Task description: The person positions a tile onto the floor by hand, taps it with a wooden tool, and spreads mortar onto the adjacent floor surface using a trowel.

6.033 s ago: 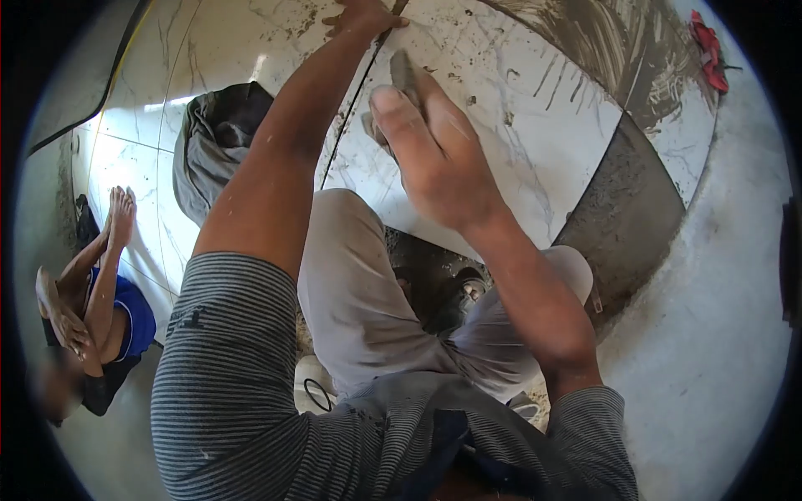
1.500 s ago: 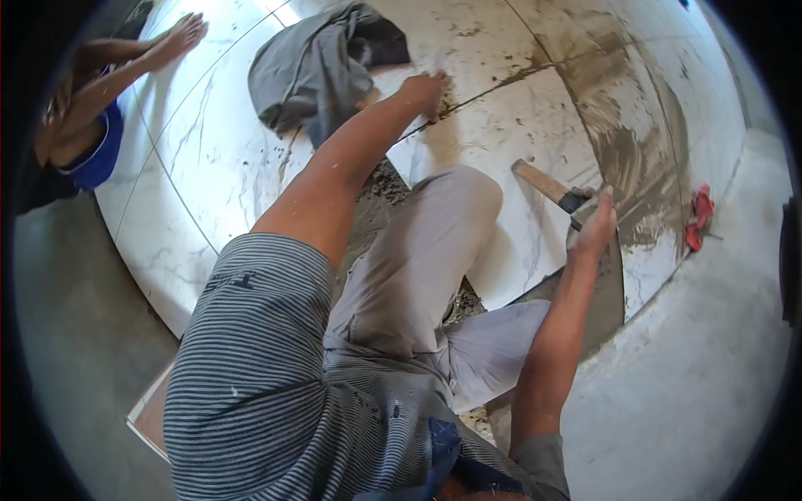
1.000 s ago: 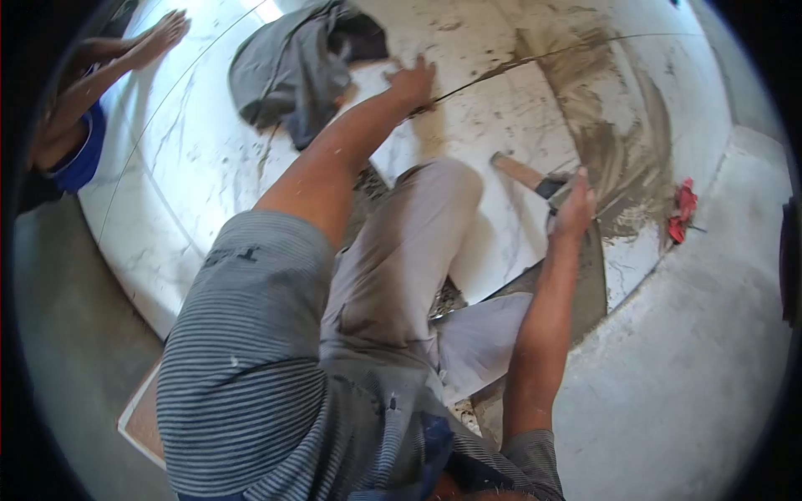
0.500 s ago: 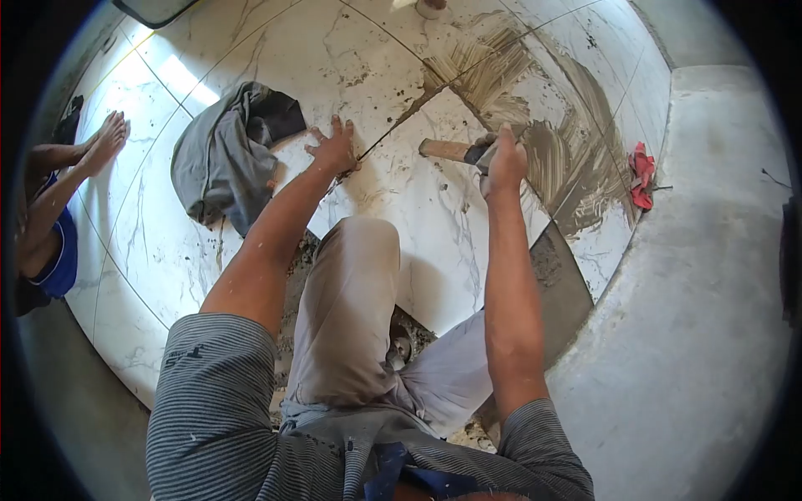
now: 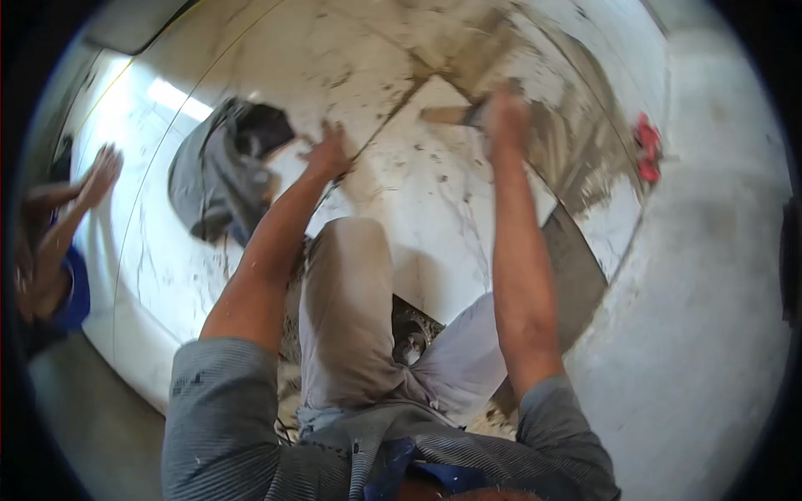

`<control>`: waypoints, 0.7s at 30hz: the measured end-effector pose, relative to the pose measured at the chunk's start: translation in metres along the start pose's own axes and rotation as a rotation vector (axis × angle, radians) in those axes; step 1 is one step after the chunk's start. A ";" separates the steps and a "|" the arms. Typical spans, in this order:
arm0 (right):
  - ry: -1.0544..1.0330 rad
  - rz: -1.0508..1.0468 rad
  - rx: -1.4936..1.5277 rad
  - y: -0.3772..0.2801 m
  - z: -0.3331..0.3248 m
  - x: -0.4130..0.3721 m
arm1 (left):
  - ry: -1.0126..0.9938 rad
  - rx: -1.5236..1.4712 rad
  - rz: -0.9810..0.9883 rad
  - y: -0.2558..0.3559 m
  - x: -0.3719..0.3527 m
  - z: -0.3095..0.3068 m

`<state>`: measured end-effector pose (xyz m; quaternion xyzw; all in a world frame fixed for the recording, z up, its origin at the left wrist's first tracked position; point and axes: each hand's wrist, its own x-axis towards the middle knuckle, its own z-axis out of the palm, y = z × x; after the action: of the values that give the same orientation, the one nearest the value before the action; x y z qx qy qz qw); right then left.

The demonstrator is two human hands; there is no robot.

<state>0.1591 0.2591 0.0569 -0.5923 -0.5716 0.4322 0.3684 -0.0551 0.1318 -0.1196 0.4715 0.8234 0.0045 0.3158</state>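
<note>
My left hand rests with fingers spread at the near-left edge of a white marbled tile, beside the seam with the neighbouring tile. In my right hand, blurred by motion, is a wooden-handled tool. Its wooden end points left over the tile's far part, and a dark section runs into my grip. My fingers hide the rest of it, so its exact kind does not show. Left of my left hand lies a crumpled grey cloth. Brownish wet mortar smears spread to the right of the tile.
A red crumpled scrap lies by the grey concrete ledge on the right. Another person's feet and legs are at the far left. A dark gap with rubble shows between my knees, and a bare grey strip borders the tile.
My right hand and the tool have moved slightly away from me and now look blurred. My left hand stays planted on the tile. The whole view has shifted a little.
</note>
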 end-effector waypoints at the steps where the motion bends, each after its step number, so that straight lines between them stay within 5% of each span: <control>1: 0.192 -0.320 -0.234 0.030 0.013 0.009 | 0.005 0.000 0.014 -0.001 0.011 0.005; 2: 0.005 0.028 -0.070 0.004 0.003 -0.002 | 0.010 0.003 0.037 -0.002 0.013 0.007; 3: -0.093 0.121 -0.183 -0.020 -0.010 -0.013 | 0.025 -0.193 0.133 -0.020 0.031 0.024; 4: 0.072 -0.093 -0.121 -0.019 -0.010 -0.019 | 0.032 -0.169 0.123 -0.020 0.032 0.028; 7: 0.068 -0.031 0.176 0.000 -0.041 -0.014 | -0.018 0.006 0.086 -0.001 0.009 0.006; 13: 0.148 0.084 0.185 0.001 -0.107 -0.030 | -0.011 -0.059 0.074 0.001 0.008 0.002; 17: 0.275 0.098 0.100 0.067 -0.151 -0.019 | 0.007 -0.055 0.103 -0.005 0.015 0.008; 21: 0.360 0.089 0.294 0.071 -0.186 -0.020 | 0.017 -0.022 0.078 0.004 0.012 0.001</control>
<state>0.3583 0.2441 0.0584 -0.6244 -0.4008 0.4139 0.5274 -0.0552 0.1432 -0.1254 0.4995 0.8069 0.0299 0.3137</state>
